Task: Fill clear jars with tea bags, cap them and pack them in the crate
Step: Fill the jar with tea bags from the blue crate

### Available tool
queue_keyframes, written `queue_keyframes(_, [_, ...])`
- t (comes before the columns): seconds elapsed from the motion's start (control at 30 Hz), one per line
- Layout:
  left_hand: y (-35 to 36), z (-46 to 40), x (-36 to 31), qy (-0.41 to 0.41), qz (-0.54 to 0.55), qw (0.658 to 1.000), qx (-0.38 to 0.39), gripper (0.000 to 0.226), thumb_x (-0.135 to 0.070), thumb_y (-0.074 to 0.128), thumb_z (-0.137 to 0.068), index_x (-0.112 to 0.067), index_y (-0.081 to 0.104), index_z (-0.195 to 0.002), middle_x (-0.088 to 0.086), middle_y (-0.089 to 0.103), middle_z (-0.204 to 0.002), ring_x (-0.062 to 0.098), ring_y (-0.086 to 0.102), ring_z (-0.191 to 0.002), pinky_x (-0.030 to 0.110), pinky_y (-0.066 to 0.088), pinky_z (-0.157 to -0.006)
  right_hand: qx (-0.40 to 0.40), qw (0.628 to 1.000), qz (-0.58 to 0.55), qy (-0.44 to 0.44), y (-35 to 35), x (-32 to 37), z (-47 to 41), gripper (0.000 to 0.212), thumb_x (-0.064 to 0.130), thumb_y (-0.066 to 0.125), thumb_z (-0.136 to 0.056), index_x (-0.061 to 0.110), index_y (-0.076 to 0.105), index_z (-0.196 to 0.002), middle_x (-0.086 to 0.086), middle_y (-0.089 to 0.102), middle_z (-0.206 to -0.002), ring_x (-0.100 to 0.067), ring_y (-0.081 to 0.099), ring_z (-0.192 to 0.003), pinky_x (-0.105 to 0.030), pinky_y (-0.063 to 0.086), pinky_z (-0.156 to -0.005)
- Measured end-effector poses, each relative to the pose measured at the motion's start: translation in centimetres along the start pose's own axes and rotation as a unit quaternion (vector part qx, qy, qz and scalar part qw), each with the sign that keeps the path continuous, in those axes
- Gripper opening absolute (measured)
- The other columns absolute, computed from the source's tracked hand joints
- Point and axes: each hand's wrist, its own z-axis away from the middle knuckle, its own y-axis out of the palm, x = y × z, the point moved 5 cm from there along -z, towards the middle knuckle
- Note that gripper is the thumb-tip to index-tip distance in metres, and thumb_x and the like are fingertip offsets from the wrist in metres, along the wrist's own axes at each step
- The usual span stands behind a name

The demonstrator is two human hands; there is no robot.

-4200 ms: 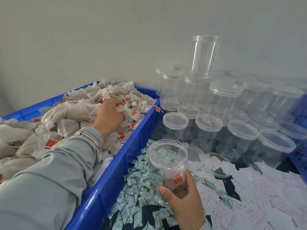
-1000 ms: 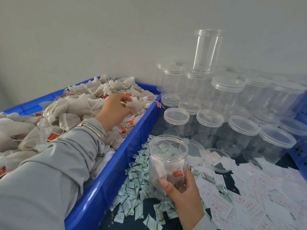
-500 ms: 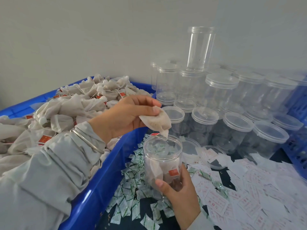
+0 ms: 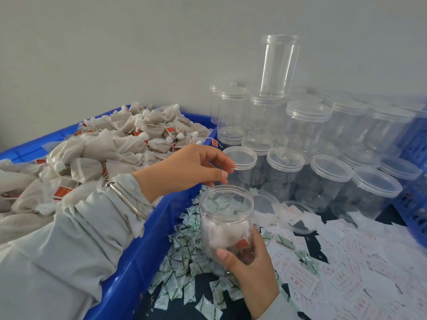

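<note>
clear jar (image 4: 226,218) with no lid, a few white tea bags (image 4: 225,234) and a red tag inside, right hand (image 4: 250,271) wrapped round its bottom, left hand (image 4: 184,169) loose and holding nothing just above its mouth, beside the blue crate (image 4: 147,245)

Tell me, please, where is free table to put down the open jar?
Little bare table shows: dark patches near the front edge between the green sachets and the blue crate. The white slips cover the right; capped jars crowd the back. The right hand holds the open jar.
</note>
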Motion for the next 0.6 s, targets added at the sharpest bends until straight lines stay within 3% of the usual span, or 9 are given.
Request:
queue_keyframes(0.17, [-3.0, -0.4, 1.2, -0.029, -0.029, 0.99, -0.136, 0.024, -0.003, 0.061, -0.088, -0.025, 0.067, -0.079, -0.011, 0.071, -0.076, 0.0, 0.067, -0.069, 0.012, 0.052, -0.062, 0.0, 1.0, 0.003, -0.003, -0.1, -0.1, 0.1, 0.095, 0.036, 0.089, -0.051, 0.027, 0.045, -0.135, 0.009, 0.063, -0.12, -0.004, 0.062, -0.105, -0.019, 0.052, -0.088])
queue_keyframes(0.23, [-4.5, -0.5, 2.1, -0.048, -0.043, 0.98, -0.189, 0.022, -0.006, 0.061, -0.088, -0.025, 0.068, -0.08, -0.01, 0.071, -0.075, 0.003, 0.067, -0.071, 0.017, 0.055, -0.066, 0.004, 1.0, 0.005, -0.003, 0.0, 0.0, 0.1, 0.098, 0.039, 0.09, -0.049, 0.028, 0.045, -0.135, 0.009, 0.063, -0.12, -0.003, 0.062, -0.104, -0.018, 0.052, -0.087])
queue_keyframes(0.3, [-6.4, -0.5, 3.2, -0.066, -0.076, 0.962, -0.254, 0.021, -0.008, 0.062, -0.087, -0.027, 0.067, -0.08, -0.006, 0.07, -0.081, 0.008, 0.064, -0.074, 0.023, 0.054, -0.07, 0.005, 1.0, 0.004, -0.003, 0.0, 0.1, 0.2, 0.099, 0.04, 0.092, -0.048, 0.029, 0.045, -0.134, 0.009, 0.063, -0.12, -0.004, 0.063, -0.104, -0.019, 0.052, -0.086])
queue_keyframes(0.4, [-8.8, -0.3, 4.6, -0.088, -0.192, 0.925, -0.317, 0.02, -0.009, 0.058, -0.087, -0.028, 0.063, -0.086, -0.009, 0.067, -0.092, 0.005, 0.058, -0.079, 0.02, 0.042, -0.068, 0.008, 1.0, 0.003, -0.004, 0.1, 0.3, 0.2, 0.097, 0.039, 0.091, -0.047, 0.029, 0.046, -0.133, 0.007, 0.063, -0.12, -0.005, 0.063, -0.104, -0.019, 0.052, -0.085])
queue_keyframes(0.5, [-9.3, -0.3, 6.8, -0.141, -0.298, 0.901, -0.282, 0.026, -0.006, 0.051, -0.087, -0.022, 0.065, -0.103, -0.001, 0.065, -0.109, 0.011, 0.055, -0.09, 0.02, 0.039, -0.072, 0.014, 1.0, -0.004, -0.001, 0.1, 0.3, 0.2, 0.094, 0.034, 0.087, -0.048, 0.028, 0.047, -0.133, 0.005, 0.063, -0.121, -0.006, 0.063, -0.104, -0.021, 0.053, -0.087])
queue_keyframes(0.6, [-8.1, -0.8, 8.5, -0.18, -0.402, 0.883, -0.164, 0.04, -0.007, 0.051, -0.086, -0.018, 0.058, -0.124, 0.004, 0.059, -0.126, 0.018, 0.055, -0.099, 0.025, 0.04, -0.078, 0.017, 1.0, -0.007, -0.003, 0.1, 0.3, 0.2, 0.094, 0.034, 0.084, -0.046, 0.028, 0.047, -0.132, 0.005, 0.063, -0.12, -0.006, 0.063, -0.103, -0.019, 0.053, -0.084])
